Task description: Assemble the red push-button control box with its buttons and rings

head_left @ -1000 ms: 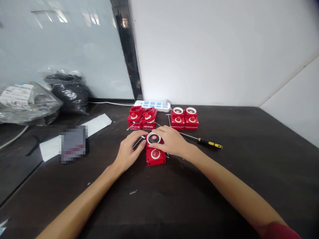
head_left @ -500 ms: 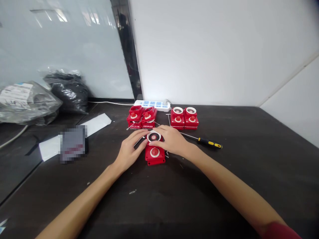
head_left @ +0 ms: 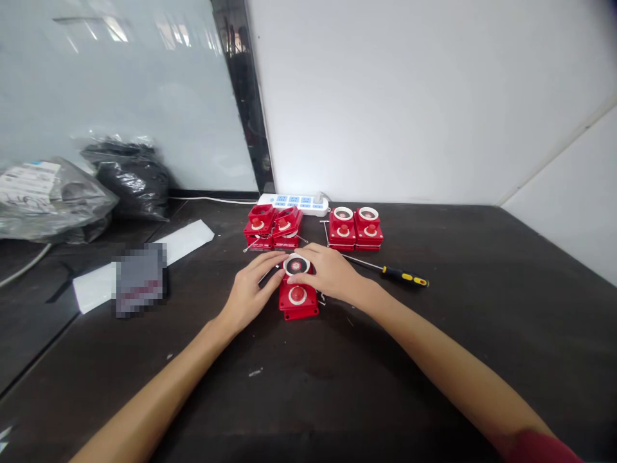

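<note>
A red alarm unit (head_left: 299, 296), with a small red dome in a white collar, rests on the dark tabletop in front of me. At its far end sits a round sounder with a white ring (head_left: 295, 265) and a dark centre. My left hand (head_left: 251, 283) grips the ring's left side, thumb and fingertips against it. From the right, my right hand (head_left: 330, 273) curls around the same ring, its thumb across the near edge. Part of the ring is hidden under my fingers. Beside my left fingers a dark thin object shows, too covered to identify.
Behind stand two red units with white rings (head_left: 355, 228) and two without them (head_left: 272, 225), near a white power strip (head_left: 294, 203). A black-and-yellow screwdriver (head_left: 405, 276) lies to the right. At left are white paper (head_left: 190, 239), a blurred item and plastic bags (head_left: 132, 177).
Both hands keep their hold on the sounder ring, with hardly any visible movement. The whole view has shifted very slightly.
</note>
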`<state>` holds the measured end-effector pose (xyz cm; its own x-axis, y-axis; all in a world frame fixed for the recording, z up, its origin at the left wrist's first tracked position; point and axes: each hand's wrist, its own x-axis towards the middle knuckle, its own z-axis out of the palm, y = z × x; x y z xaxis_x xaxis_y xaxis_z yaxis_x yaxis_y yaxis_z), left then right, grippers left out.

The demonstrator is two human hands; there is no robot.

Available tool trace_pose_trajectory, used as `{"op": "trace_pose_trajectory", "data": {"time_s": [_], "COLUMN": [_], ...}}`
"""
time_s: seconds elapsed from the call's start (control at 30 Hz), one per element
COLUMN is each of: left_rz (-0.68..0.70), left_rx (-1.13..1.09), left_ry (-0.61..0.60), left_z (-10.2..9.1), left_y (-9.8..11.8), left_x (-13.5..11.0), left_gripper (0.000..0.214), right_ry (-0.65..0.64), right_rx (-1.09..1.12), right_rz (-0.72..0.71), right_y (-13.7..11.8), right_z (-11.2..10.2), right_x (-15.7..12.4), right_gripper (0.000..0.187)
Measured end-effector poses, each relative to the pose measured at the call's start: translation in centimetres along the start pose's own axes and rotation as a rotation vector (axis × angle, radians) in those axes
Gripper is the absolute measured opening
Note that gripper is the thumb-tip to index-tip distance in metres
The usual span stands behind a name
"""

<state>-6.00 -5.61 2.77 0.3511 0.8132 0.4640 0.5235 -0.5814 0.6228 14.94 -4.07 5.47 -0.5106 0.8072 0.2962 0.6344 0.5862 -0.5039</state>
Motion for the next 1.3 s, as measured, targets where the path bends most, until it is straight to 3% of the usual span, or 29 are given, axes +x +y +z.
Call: {"op": "trace_pose_trajectory", "data": {"time_s": [0.37,0.7,0.9,1.1,1.3], "left_rz": [-0.033,-0.005,-0.012,-0.037,-0.187], "left_rx": [-0.038,-0.036,-0.035,-0.055,-0.181], "left_ry": [-0.007,0.027,0.181,0.173,0.163], "left_z": [0.1,-0.1,-0.2,0.2,0.7], "left_y": [-0.2,-0.1,-0.3,-0.7,-1.0], "left_x": [0.0,-0.3,-0.5,-0.5,-0.7], "left_gripper": [0.031,0.034,0.028,0.027,0.035], "right_ry": [0.036,0.04,0.146,0.237,0.32], "right_rx": [0.061,-0.055,-0.107,-0.217,-0.24], "right_rz": [-0.027,-0.033,-0.123,-0.293,-0.376], "right_y": [0.4,-0.3,-0.1,0.5,0.9], "right_z": [0.5,-0.2,-0.4,0.7,0.8], "right_x": [-0.1,-0.2,-0.4,-0.7,-1.4], "right_gripper": [0.04,0.042,0.05,0.048,0.051]}}
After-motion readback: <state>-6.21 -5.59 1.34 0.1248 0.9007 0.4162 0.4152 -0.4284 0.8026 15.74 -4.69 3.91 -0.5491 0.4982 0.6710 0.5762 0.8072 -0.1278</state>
